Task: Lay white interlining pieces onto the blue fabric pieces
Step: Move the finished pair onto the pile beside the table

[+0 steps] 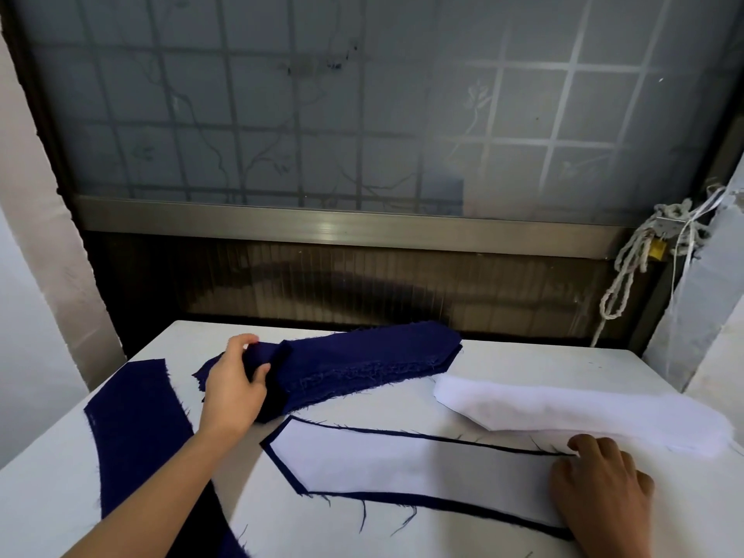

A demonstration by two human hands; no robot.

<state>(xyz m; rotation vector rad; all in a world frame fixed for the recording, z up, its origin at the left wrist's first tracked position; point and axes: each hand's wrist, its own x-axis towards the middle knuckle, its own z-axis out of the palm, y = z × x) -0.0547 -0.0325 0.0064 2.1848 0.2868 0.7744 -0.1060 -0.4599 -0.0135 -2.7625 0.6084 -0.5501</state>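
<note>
A stack of dark blue fabric pieces (362, 366) lies at the back of the white table. My left hand (233, 382) grips the stack's left end, thumb on the near side and fingers over the top. In front lies one blue piece with a white interlining piece (406, 463) on it, only a thin blue border (282, 465) showing. My right hand (602, 489) rests on the right end of that interlining, fingers curled down onto it. A pile of white interlining pieces (583, 412) sits at the right, behind my right hand.
A large curved blue fabric piece (133, 432) lies along the table's left side. The table (52, 513) ends at a dark wall below a frosted window. White cords and a padlock (657, 248) hang at the back right.
</note>
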